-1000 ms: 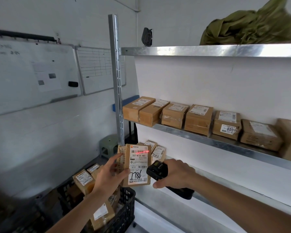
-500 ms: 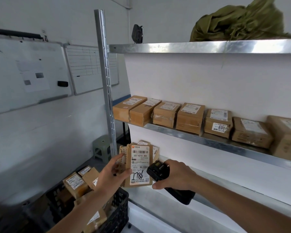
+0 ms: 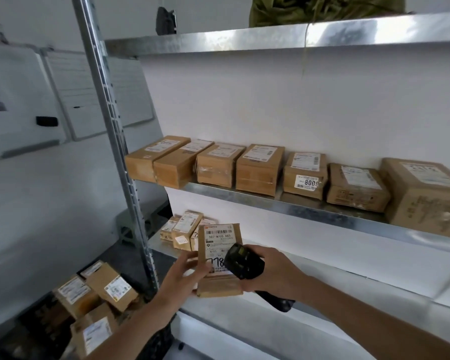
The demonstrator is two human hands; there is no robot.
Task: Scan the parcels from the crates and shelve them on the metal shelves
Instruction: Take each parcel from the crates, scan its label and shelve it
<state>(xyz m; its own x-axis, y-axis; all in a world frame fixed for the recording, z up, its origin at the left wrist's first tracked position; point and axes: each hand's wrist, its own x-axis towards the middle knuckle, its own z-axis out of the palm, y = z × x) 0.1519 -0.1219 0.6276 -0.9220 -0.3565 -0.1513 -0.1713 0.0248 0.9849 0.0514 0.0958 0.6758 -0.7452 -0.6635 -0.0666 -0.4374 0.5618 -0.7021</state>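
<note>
Red scan line, seen a second ago on the parcel [image 3: 220, 258] label, is gone — scan judged complete. Parcel is gripped by the left hand [image 3: 185, 275] just before the lower shelf [image 3: 322, 266]; scanner [image 3: 244, 265] is clasped by the right hand [image 3: 276, 271]. Shelving is next.

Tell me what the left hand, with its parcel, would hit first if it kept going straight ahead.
Probably the small boxes standing on the lower shelf: the left hand points its parcel up and forward toward them. Depth is unclear from this one view.
</note>
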